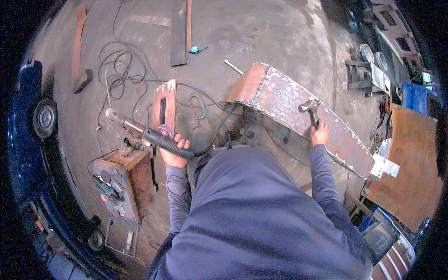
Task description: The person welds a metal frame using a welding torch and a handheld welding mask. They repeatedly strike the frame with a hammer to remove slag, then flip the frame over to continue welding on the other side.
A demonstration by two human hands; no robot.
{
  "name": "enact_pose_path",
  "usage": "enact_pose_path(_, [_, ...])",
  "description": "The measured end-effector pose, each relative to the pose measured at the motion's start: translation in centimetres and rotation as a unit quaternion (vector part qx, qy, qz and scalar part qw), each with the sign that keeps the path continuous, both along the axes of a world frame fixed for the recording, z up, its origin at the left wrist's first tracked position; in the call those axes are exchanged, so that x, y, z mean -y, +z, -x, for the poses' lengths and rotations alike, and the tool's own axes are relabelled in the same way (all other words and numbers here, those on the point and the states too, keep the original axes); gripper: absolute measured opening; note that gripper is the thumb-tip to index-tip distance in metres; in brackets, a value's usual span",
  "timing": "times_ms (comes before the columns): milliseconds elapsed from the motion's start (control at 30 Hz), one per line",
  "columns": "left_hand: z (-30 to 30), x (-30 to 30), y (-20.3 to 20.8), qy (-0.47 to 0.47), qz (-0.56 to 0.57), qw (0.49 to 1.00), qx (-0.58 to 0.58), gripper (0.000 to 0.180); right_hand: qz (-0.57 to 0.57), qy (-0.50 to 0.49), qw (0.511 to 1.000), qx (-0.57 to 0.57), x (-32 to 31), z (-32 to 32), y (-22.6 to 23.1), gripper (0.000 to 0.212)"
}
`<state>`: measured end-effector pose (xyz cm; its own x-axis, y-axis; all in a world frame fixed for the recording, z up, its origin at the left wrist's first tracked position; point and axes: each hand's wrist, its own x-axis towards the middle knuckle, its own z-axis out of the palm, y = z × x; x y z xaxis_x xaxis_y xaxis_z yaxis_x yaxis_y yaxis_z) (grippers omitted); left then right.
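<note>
My left hand [175,156] is closed around the black ribbed handle of a welding electrode holder [140,130]. A thin welding rod [107,86] sticks up from its tip, and a cable trails from its rear end. In my right hand [319,134] is a hammer [309,106], gripped by its dark handle. The hammer head lies over a long curved metal panel [289,95], rust-brown with flaking pale paint; I cannot tell whether it touches. A row of dark spots runs across the panel near its far left end.
A C-clamp [201,106] and a slotted rusty plate [169,100] lie before me. Coiled cable [120,70], a blue tape measure [194,49] and metal strips [178,35] are farther off. A welding machine [128,179] and a dark vehicle [29,107] stand left, a brown sheet [408,158] right.
</note>
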<state>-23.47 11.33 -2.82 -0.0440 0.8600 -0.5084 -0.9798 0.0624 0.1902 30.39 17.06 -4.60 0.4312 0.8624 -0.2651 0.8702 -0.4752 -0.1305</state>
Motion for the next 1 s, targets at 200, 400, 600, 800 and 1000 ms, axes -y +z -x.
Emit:
enact_pose_path(200, [0.9,0.1,2.8,-0.002,-0.055,0.998,-0.032,0.021,-0.024,0.065,0.997,0.040,-0.1,-3.8,-3.7,0.056])
enact_pose_path(400, [4.4,3.1,5.8,0.049,-0.092,0.993,-0.062,0.029,-0.022,0.049,0.998,0.024,-0.9,-3.7,-3.2,0.054])
enact_pose_path(600, [7.3,5.7,13.8,0.081,-0.096,0.978,-0.167,0.020,-0.015,0.043,0.996,-0.080,0.9,-1.7,1.2,0.064])
enact_pose_path(800, [10.6,9.1,19.9,0.109,-0.086,0.954,-0.265,0.019,-0.038,0.045,0.994,-0.092,3.2,-3.4,1.1,0.065])
enact_pose_path(1000, [11.9,11.4,26.9,0.153,-0.084,0.926,-0.333,0.021,0.013,0.067,0.987,-0.144,3.2,-3.9,3.0,0.062])
